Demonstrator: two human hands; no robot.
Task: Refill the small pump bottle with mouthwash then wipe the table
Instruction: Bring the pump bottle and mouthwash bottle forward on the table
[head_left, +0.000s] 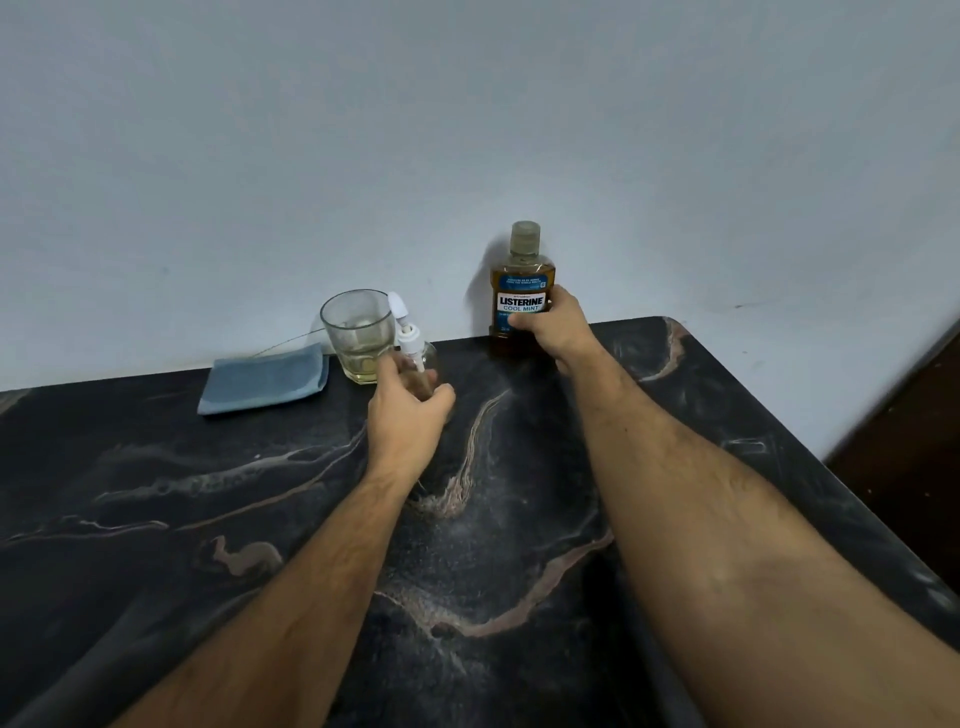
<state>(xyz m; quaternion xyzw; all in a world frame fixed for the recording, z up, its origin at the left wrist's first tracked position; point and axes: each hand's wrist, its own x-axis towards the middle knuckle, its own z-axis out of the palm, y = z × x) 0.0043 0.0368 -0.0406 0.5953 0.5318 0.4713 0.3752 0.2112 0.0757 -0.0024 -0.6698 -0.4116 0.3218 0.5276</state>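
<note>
Pump bottle (418, 358), small and clear with a white pump head, stands toward the back of the worktop (208, 493), just right of the glass and partly hidden by the left hand; its contents cannot be made out. Worktop is dark stone with pale tan and white veining, its right rear corner rounded. Behind it a plain pale grey-blue wall (467, 130); at far right a strip of dark brown floor or furniture, too dim to tell which. Left hand (408, 415) wraps the bottle's lower body, fingers curled round it, thumb on the right side. Glass (358, 335), a clear tumbler, stands upright just left of the pump bottle, touching or nearly so; a shallow layer of pale yellowish liquid sits in its base. Cloth (265, 379), blue-grey and folded flat, lies left of the glass near the wall edge. Mouthwash (522, 291), a larger bottle with blue label and cap on, stands upright against the wall, well right of the pump bottle; amber liquid fills it to about the shoulder. Right hand (558, 327) grips its lower right side, fingers curled round the front over the label, bottle base on the worktop.
</note>
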